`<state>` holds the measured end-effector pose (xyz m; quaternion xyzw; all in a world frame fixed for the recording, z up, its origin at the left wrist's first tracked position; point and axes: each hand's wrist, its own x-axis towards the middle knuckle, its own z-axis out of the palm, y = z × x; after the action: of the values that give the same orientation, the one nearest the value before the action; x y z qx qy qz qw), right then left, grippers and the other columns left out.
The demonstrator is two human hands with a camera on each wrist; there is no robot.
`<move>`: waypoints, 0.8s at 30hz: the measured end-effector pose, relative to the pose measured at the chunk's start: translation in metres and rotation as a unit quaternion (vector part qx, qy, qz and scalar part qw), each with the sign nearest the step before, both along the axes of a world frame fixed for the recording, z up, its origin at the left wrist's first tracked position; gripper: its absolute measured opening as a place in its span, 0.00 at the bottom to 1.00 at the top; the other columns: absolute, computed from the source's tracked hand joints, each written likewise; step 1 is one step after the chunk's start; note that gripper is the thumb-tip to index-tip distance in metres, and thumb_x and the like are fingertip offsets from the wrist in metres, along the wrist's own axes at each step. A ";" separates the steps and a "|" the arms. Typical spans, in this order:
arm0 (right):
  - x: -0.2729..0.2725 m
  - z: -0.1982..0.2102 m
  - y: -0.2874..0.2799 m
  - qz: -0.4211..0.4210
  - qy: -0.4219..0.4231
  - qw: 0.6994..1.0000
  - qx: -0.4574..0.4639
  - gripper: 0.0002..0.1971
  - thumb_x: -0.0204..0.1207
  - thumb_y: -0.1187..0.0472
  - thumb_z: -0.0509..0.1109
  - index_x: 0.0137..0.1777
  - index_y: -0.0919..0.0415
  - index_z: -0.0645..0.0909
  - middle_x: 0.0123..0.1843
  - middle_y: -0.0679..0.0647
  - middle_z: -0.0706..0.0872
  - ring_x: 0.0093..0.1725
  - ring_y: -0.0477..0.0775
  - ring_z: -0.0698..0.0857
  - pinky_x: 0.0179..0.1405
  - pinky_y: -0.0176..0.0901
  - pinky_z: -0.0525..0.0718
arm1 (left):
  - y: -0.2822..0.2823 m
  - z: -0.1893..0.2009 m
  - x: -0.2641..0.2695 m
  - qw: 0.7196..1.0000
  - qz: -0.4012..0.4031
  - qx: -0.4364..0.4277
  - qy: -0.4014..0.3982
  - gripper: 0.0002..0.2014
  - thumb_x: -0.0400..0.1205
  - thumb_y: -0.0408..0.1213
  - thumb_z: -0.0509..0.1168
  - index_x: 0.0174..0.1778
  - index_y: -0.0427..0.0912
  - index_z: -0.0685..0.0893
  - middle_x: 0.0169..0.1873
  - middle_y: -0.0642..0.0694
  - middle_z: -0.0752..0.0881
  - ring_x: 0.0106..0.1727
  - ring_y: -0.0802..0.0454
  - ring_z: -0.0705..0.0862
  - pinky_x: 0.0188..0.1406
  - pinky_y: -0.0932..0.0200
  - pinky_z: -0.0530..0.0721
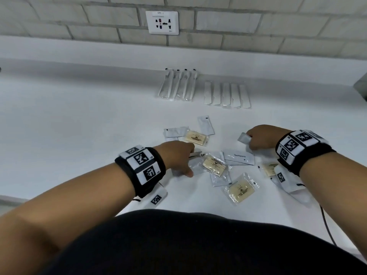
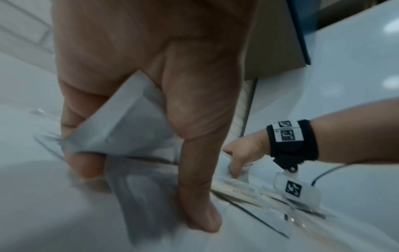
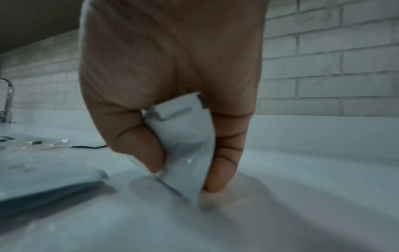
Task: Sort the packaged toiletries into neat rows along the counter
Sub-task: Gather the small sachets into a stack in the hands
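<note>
White counter (image 1: 79, 120), brick wall (image 1: 238, 8) behind, socket (image 1: 162, 22) on wall.

At back of counter, two finished rows: five toothbrush packs (image 1: 177, 86) side by side, just right of them five flat white packs (image 1: 227, 94), contents unreadable.

Nearer, loose unsorted pile: four soap bars (image 1: 196, 137) in clear wrap counted, one half hidden under right wrist. One sachet marked Toothpaste (image 1: 239, 157). Plain white sachets (image 1: 206, 125) scattered among soaps, about five showing on counter, overlaps make exact count uncertain.

Left hand (image 1: 178, 155) down on pile's left edge, fingers curled round a white sachet (image 2: 127, 119), thumb tip pressed to counter; wrist view blurred. Right hand (image 1: 262, 136) at pile's right side, pinching another white sachet (image 3: 185, 141) between thumb and fingers, lower corner touching counter.

Handling, judged: sachets very light, thin, soft, bend in grip, slick on smooth counter so likely to slide if nudged; best pinched at sealed edge or corner, then laid flat and squared. Soaps stiffer and a bit heavier, crinkly wrap slippery; grip across short sides of bar, not loose film. Toothbrush packs long, light, stiff; no need to touch.

Sorting roughly halfway: sachets and soaps not yet in rows.
</note>
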<state>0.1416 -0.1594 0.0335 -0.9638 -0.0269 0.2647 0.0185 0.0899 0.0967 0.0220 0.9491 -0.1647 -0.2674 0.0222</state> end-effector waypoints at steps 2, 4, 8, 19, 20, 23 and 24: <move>0.002 0.002 0.005 0.010 -0.006 1.000 -0.010 0.08 0.71 0.67 0.64 0.49 0.62 0.78 0.48 0.57 0.84 0.49 0.59 0.82 0.41 0.42 0.78 | 0.004 0.001 0.004 1.000 -0.005 -0.010 0.006 0.24 0.73 0.52 0.73 0.58 0.44 0.76 0.48 0.50 0.82 0.44 0.49 0.77 0.39 0.57 0.73; 0.006 0.005 0.006 0.013 -0.024 1.000 -0.007 0.08 0.72 0.71 0.63 0.49 0.62 0.72 0.43 0.57 0.81 0.43 0.59 0.79 0.31 0.40 0.70 | 0.013 0.003 0.006 1.000 0.004 -0.030 -0.008 0.18 0.76 0.50 0.70 0.55 0.44 0.77 0.46 0.48 0.82 0.43 0.49 0.76 0.36 0.59 0.71; 0.000 0.018 0.017 -0.014 -0.072 0.995 0.063 0.14 0.74 0.73 0.59 0.56 0.56 0.71 0.44 0.55 0.79 0.41 0.57 0.78 0.32 0.44 0.72 | 0.035 0.012 0.019 0.992 0.049 -0.114 -0.031 0.17 0.77 0.45 0.67 0.59 0.44 0.79 0.45 0.49 0.82 0.47 0.47 0.81 0.40 0.56 0.75; -0.032 0.016 0.047 -0.044 -0.114 0.984 0.133 0.25 0.66 0.47 0.80 0.58 0.56 0.76 0.49 0.51 0.82 0.47 0.54 0.79 0.40 0.45 0.73 | -0.014 0.013 0.023 0.959 -0.008 -0.257 -0.117 0.10 0.78 0.43 0.68 0.46 0.46 0.73 0.41 0.50 0.79 0.46 0.46 0.79 0.38 0.56 0.69; -0.034 0.025 0.034 -0.076 -0.114 0.981 0.141 0.23 0.68 0.48 0.79 0.57 0.56 0.77 0.49 0.51 0.81 0.47 0.54 0.79 0.41 0.45 0.72 | -0.019 0.009 0.023 0.961 -0.042 -0.248 -0.117 0.10 0.78 0.44 0.68 0.47 0.46 0.74 0.43 0.50 0.79 0.48 0.46 0.80 0.39 0.56 0.70; -0.050 0.043 -0.012 -0.145 -0.085 0.981 0.094 0.16 0.72 0.52 0.77 0.56 0.58 0.80 0.50 0.54 0.83 0.43 0.55 0.82 0.42 0.45 0.76 | -0.034 0.003 0.025 0.968 -0.158 -0.176 -0.090 0.17 0.77 0.49 0.69 0.58 0.47 0.77 0.49 0.51 0.79 0.50 0.50 0.78 0.41 0.57 0.71; -0.057 0.046 -0.025 -0.164 -0.068 0.981 0.077 0.15 0.73 0.54 0.76 0.55 0.59 0.80 0.49 0.56 0.85 0.41 0.56 0.84 0.42 0.46 0.78 | -0.036 0.002 0.027 0.970 -0.189 -0.136 -0.074 0.18 0.76 0.48 0.71 0.59 0.48 0.78 0.49 0.53 0.79 0.50 0.52 0.78 0.41 0.57 0.71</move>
<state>0.0847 -0.1845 0.0791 -0.9666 0.1098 0.1890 0.1339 0.1166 0.0610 0.0244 0.9061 -0.3768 -0.1710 0.0883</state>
